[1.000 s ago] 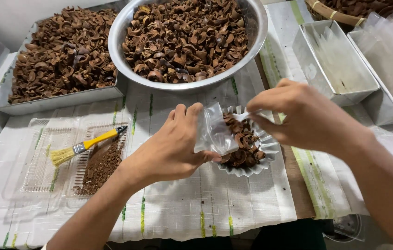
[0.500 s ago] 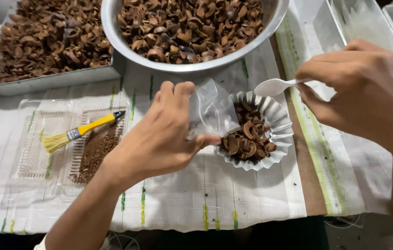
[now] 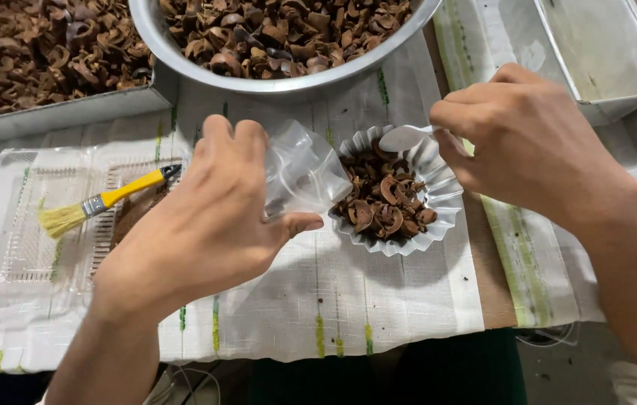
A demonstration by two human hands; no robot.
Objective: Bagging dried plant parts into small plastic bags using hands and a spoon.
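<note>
My left hand (image 3: pixel 209 221) grips a small clear plastic bag (image 3: pixel 299 172), its mouth turned toward a fluted silver foil cup (image 3: pixel 438 199) filled with brown dried shell pieces (image 3: pixel 382 195). My right hand (image 3: pixel 532 142) pinches a small white plastic spoon (image 3: pixel 408 137) whose bowl hovers over the cup's far rim. Bag and cup touch at the cup's left edge.
A big steel bowl (image 3: pixel 258 81) of the same brown shells sits at top centre, a metal tray (image 3: pixel 56 112) of shells at top left. A yellow-handled brush (image 3: pixel 101 201) lies on a clear plastic container (image 3: pixel 29 240) at left. An empty metal tray (image 3: pixel 603 56) stands at top right. A white cloth (image 3: pixel 378 300) covers the table.
My right hand let go of the bag and now holds the white spoon over the cup. The view has moved closer to the cup.
</note>
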